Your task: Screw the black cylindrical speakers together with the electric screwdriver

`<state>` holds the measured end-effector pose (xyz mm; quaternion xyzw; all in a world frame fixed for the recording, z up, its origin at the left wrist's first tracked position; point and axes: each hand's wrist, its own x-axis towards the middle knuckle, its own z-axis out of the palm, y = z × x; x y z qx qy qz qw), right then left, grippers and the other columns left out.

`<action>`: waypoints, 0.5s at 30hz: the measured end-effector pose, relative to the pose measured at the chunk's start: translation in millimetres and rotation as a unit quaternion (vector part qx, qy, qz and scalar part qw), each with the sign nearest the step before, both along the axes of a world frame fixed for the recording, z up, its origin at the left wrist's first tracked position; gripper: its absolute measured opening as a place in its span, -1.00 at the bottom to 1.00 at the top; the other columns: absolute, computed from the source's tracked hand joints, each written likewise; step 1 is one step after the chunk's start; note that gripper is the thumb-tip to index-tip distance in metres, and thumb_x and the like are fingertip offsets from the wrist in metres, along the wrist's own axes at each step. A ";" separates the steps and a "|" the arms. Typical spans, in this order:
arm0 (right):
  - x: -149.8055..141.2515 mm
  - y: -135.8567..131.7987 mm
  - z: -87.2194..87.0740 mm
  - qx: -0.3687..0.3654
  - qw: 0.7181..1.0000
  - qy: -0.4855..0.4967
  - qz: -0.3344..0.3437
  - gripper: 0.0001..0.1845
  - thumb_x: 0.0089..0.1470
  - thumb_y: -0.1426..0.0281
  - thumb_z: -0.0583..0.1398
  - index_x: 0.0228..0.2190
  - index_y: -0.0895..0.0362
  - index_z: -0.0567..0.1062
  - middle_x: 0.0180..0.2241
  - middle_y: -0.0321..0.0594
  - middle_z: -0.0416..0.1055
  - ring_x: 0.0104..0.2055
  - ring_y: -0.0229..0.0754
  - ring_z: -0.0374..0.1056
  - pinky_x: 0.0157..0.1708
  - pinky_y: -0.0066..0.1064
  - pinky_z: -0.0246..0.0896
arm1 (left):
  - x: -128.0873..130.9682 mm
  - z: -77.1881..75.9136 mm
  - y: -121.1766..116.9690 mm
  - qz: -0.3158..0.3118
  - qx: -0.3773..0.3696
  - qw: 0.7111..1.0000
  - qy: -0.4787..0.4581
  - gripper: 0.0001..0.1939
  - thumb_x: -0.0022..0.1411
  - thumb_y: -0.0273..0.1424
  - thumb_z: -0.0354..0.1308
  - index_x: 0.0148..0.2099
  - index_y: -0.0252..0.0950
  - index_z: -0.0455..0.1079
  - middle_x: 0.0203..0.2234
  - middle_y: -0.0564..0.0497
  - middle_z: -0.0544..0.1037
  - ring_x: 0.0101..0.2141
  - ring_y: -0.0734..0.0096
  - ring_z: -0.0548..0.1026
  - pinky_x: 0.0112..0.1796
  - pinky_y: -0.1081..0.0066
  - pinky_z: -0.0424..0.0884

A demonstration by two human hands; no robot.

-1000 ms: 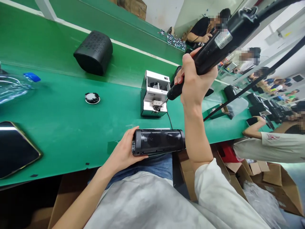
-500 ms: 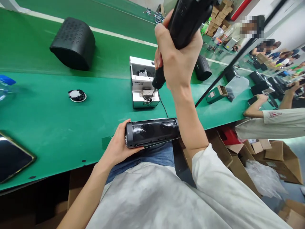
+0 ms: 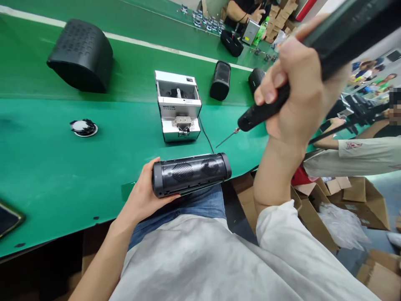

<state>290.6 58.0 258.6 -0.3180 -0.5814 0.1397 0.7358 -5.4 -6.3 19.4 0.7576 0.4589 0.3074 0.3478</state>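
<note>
Driver (image 3: 351, 39), in right hand's (image 3: 300, 90) grip, now clears white device (image 3: 180, 106), bit (image 3: 226, 139) slanting lower-left toward crosswise speaker (image 3: 197, 172) at frame centre, left end clasped by left hand (image 3: 142, 194).

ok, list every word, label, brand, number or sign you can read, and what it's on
"WEIXIN" (probable reading, blurred): front of the silver machine.
Line below it: too small to read.
Red print on a co-worker's sleeve: too blurred to read.
Held speaker and black power screwdriver: no legible text.
</note>
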 end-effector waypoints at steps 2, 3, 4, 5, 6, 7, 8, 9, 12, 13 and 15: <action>14.4 -10.8 1.9 0.000 0.999 -0.004 -0.037 -0.81 0.13 0.33 0.45 -0.37 -0.12 0.54 -0.60 -0.44 0.12 -0.67 -0.25 0.00 -0.72 -0.28 0.02 | -0.4 -0.5 0.4 -0.002 0.002 1.000 0.000 0.15 0.16 0.00 0.57 0.58 -0.11 0.03 0.39 -0.31 0.40 0.34 -0.35 0.52 0.32 -0.25 0.51; 19.9 -13.9 1.3 -0.007 0.999 -0.006 -0.047 -0.76 0.12 0.27 0.49 -0.36 -0.11 0.52 -0.60 -0.44 0.10 -0.67 -0.26 -0.01 -0.72 -0.29 -0.01 | -0.6 -0.6 0.6 -0.002 0.002 1.000 0.002 0.15 0.16 0.02 0.57 0.58 -0.11 0.02 0.39 -0.32 0.40 0.34 -0.35 0.52 0.31 -0.26 0.52; 24.0 -16.0 0.1 -0.011 0.998 -0.006 -0.056 -0.71 0.11 0.20 0.53 -0.34 -0.10 0.51 -0.60 -0.45 0.08 -0.68 -0.26 -0.03 -0.73 -0.30 -0.02 | -0.7 -0.5 0.7 -0.002 0.003 1.000 0.003 0.16 0.16 0.03 0.56 0.58 -0.11 0.02 0.38 -0.32 0.40 0.33 -0.35 0.53 0.31 -0.26 0.52; 26.9 -17.3 -1.4 -0.011 0.998 -0.005 -0.062 -0.66 0.11 0.14 0.54 -0.32 -0.09 0.51 -0.60 -0.45 0.06 -0.68 -0.27 -0.04 -0.73 -0.31 -0.03 | -0.7 -0.3 0.7 -0.002 0.003 1.000 0.004 0.16 0.16 0.04 0.56 0.58 -0.11 0.02 0.38 -0.32 0.40 0.33 -0.35 0.53 0.30 -0.26 0.53; 28.6 -18.1 -3.0 -0.019 0.998 -0.009 -0.067 -0.63 0.13 0.09 0.54 -0.30 -0.09 0.50 -0.59 -0.45 0.06 -0.67 -0.26 -0.03 -0.72 -0.31 -0.01 | -0.8 -0.2 0.6 -0.001 0.003 1.000 0.006 0.15 0.16 0.05 0.55 0.58 -0.11 0.02 0.37 -0.31 0.40 0.32 -0.35 0.53 0.30 -0.26 0.53; 29.2 -18.7 -4.7 -0.025 0.997 -0.012 -0.070 -0.61 0.15 0.05 0.54 -0.29 -0.09 0.49 -0.58 -0.44 0.06 -0.67 -0.26 -0.02 -0.71 -0.31 0.00 | -0.8 -0.2 0.5 0.000 0.003 1.000 0.007 0.15 0.17 0.05 0.55 0.58 -0.11 0.02 0.37 -0.31 0.40 0.32 -0.34 0.53 0.29 -0.25 0.53; 29.2 -19.1 -6.3 -0.032 0.997 -0.016 -0.070 -0.59 0.16 0.03 0.53 -0.29 -0.09 0.47 -0.57 -0.44 0.06 -0.66 -0.26 -0.01 -0.70 -0.31 0.02 | -1.0 -0.4 0.3 0.000 0.003 1.000 0.009 0.15 0.17 0.05 0.55 0.59 -0.11 0.03 0.38 -0.31 0.40 0.32 -0.34 0.53 0.29 -0.25 0.53; 28.7 -19.4 -8.2 -0.035 0.997 -0.015 -0.072 -0.58 0.18 0.01 0.52 -0.29 -0.09 0.46 -0.57 -0.44 0.06 -0.66 -0.25 0.00 -0.69 -0.31 0.03 | -1.2 -0.7 0.1 0.001 0.001 1.000 0.011 0.15 0.17 0.05 0.55 0.59 -0.11 0.03 0.38 -0.31 0.40 0.32 -0.34 0.53 0.29 -0.25 0.53; 27.0 -19.2 -16.5 -0.060 0.996 -0.012 -0.070 -0.62 0.24 0.03 0.49 -0.28 -0.10 0.46 -0.56 -0.42 0.10 -0.65 -0.22 0.07 -0.66 -0.28 0.08 | -2.1 -1.9 -0.8 0.008 -0.006 1.000 0.015 0.17 0.16 0.06 0.56 0.59 -0.09 0.02 0.38 -0.31 0.40 0.31 -0.33 0.54 0.29 -0.25 0.54; 26.9 -18.7 -20.7 -0.067 0.996 -0.010 -0.066 -0.66 0.25 0.06 0.49 -0.27 -0.10 0.48 -0.56 -0.43 0.12 -0.65 -0.22 0.08 -0.65 -0.27 0.10 | -2.4 -2.0 -1.2 0.010 -0.009 1.000 0.016 0.17 0.16 0.06 0.56 0.59 -0.08 0.02 0.38 -0.30 0.40 0.30 -0.33 0.55 0.28 -0.24 0.54; 27.9 -16.7 -31.8 -0.077 0.996 -0.004 -0.042 -0.70 0.24 0.14 0.51 -0.26 -0.11 0.52 -0.56 -0.45 0.15 -0.66 -0.24 0.10 -0.66 -0.28 0.12 | -2.6 -1.0 -2.3 0.013 -0.017 1.000 0.019 0.17 0.16 0.06 0.56 0.60 -0.06 0.01 0.38 -0.27 0.41 0.29 -0.31 0.56 0.28 -0.22 0.55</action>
